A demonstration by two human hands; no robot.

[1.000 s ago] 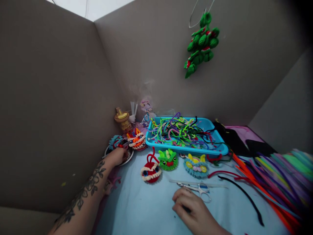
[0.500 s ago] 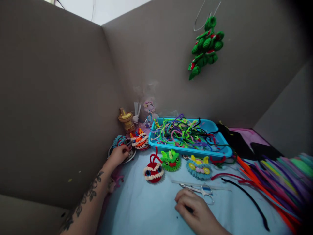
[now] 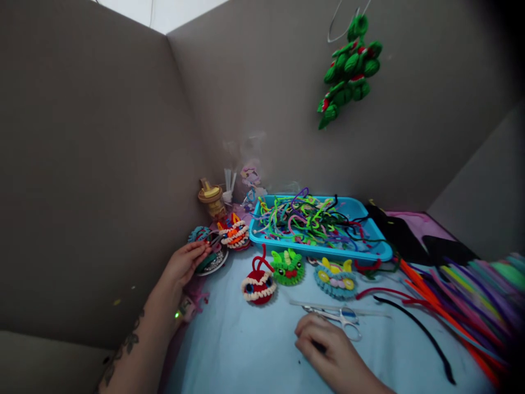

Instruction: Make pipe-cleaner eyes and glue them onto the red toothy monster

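My left hand (image 3: 187,264) hovers by the near left rim of a round dish (image 3: 217,268) of small shiny pieces. Thumb and fingertips are pinched together; anything between them is too small to make out. My right hand (image 3: 322,345) lies loosely curled on the blue cloth (image 3: 241,350), its palm side hidden. Just beyond it are silver scissors (image 3: 342,317) and a thin pale rod (image 3: 299,303). Fuzzy pipe-cleaner heads stand farther up: a red and cream one (image 3: 259,289), a green one (image 3: 288,268) and a light blue and yellow one (image 3: 336,280).
Behind the heads sits a blue tray (image 3: 324,253) of tangled pipe cleaners. An orange and white head (image 3: 234,232) and a brown lidded cup (image 3: 212,200) are at the left corner. Bundled pipe cleaners (image 3: 479,306) lie right. A green ornament (image 3: 348,71) hangs on the grey partition (image 3: 262,82).
My left hand has lifted and drawn back left from over the dish, uncovering more of its contents, with the fingertips now pinched. My right hand rests in the same place.
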